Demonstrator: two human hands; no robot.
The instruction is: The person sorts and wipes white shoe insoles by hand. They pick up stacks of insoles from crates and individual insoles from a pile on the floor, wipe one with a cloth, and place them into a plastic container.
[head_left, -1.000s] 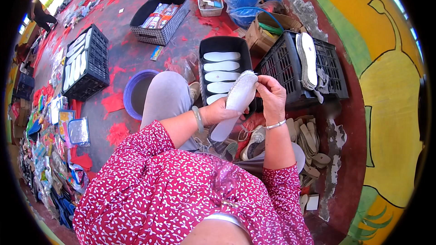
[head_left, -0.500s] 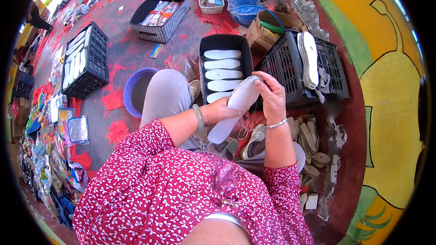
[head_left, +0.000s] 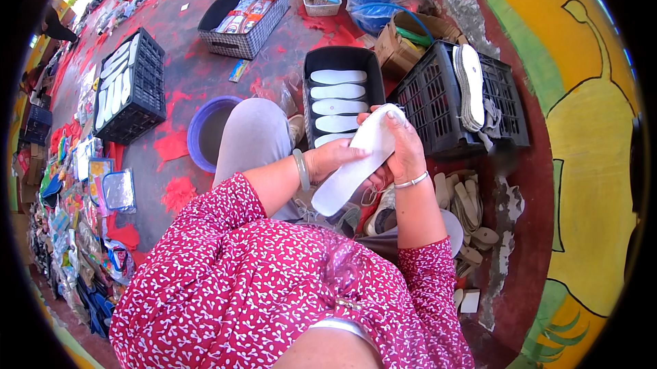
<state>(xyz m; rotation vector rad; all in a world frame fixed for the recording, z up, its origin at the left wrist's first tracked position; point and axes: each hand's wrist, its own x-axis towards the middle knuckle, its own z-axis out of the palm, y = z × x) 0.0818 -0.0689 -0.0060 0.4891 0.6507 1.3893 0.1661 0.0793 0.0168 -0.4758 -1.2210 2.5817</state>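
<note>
A white insole (head_left: 350, 172) lies slantwise across both my hands, its flat white face turned up. My left hand (head_left: 333, 161) grips its near side, thumb on top. Around the farther end my right hand (head_left: 405, 146) is closed, thumb on the upper face and fingers mostly hidden beneath. Just beyond my hands a dark box (head_left: 342, 57) holds several white insoles (head_left: 339, 91) in a row. A stack of insoles (head_left: 471, 85) leans over the edge of a black plastic crate (head_left: 417, 105) to the right.
Loose insoles and shoe parts (head_left: 469, 205) lie right of my knee. A purple basin (head_left: 195, 143) stands by my left leg. Farther off are a crate of insoles (head_left: 140, 105), a checked box of packets (head_left: 256, 44), a white basket (head_left: 320, 9) and a cardboard box (head_left: 393, 54).
The insole has turned so its white face shows more fully. My right hand has moved from its far tip to wrap around its side.
</note>
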